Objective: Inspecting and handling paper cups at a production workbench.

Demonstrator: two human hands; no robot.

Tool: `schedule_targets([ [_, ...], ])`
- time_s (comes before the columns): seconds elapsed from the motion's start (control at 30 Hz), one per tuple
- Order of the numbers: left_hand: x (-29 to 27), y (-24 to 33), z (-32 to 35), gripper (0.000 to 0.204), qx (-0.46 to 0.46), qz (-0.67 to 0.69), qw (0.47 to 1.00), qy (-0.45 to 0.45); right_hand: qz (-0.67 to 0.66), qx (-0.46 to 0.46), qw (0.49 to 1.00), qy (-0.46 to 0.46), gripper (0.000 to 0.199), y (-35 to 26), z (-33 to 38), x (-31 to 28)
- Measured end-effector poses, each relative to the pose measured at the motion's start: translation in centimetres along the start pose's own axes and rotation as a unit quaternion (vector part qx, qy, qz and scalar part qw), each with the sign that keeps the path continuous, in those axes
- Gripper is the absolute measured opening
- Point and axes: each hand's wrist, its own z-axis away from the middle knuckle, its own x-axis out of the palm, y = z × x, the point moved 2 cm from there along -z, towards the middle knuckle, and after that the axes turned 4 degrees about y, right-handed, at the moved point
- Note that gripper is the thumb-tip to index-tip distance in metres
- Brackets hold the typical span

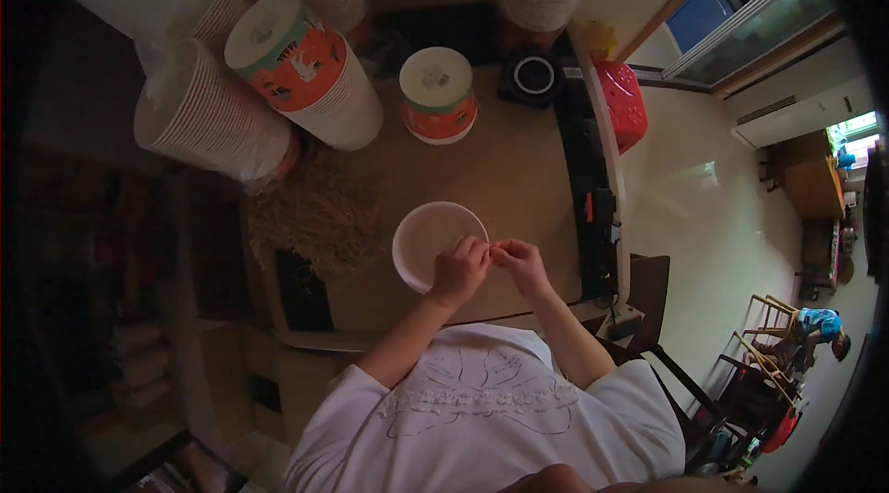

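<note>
A white round bowl (417,238) sits near the front edge of the table, its inside facing up. My left hand (460,271) is closed over the bowl's right side, fingers bent inward. Just beyond the right rim, my right hand (520,263) is closed in a pinch, and the fingertips of both hands meet. Whatever lies between them, if anything, is too small to make out. To the left of the bowl spreads a loose heap of tan, straw-like strands (319,215).
Tall stacks of nested paper tubs (324,95) stand at the back left, some wrapped in plastic. An orange and green tub (437,95) stands upside down behind the bowl, near a dark round device (534,76). A red plastic stool (622,104) is beyond the table's right edge; a person (820,326) sits farther off.
</note>
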Motion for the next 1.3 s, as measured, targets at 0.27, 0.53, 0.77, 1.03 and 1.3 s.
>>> schedule_targets([
  [0.27,1.0,-2.5,0.0,0.008,-0.283,0.328,0.901,-0.041,0.046,-0.045,0.997,0.041,0.013,0.0,0.2,0.2],
  [0.53,0.6,-1.9,-0.6,0.009,-0.248,0.321,0.913,-0.046,0.196,-0.203,0.958,0.059,0.013,-1.9,1.3,1.3],
  [0.77,0.8,-1.7,-0.8,0.01,-0.26,0.347,0.9,-0.051,0.167,-0.18,0.967,0.061,0.008,-2.1,1.0,1.0],
  [1.03,1.5,-1.3,-0.6,0.011,-0.166,0.218,0.962,-0.016,0.109,-0.149,0.982,0.049,0.009,-1.5,0.6,0.4],
  [1.3,1.5,-0.9,-0.3,0.006,-0.157,0.192,0.968,-0.031,0.124,-0.16,0.975,0.091,0.007,-1.8,0.8,0.1],
])
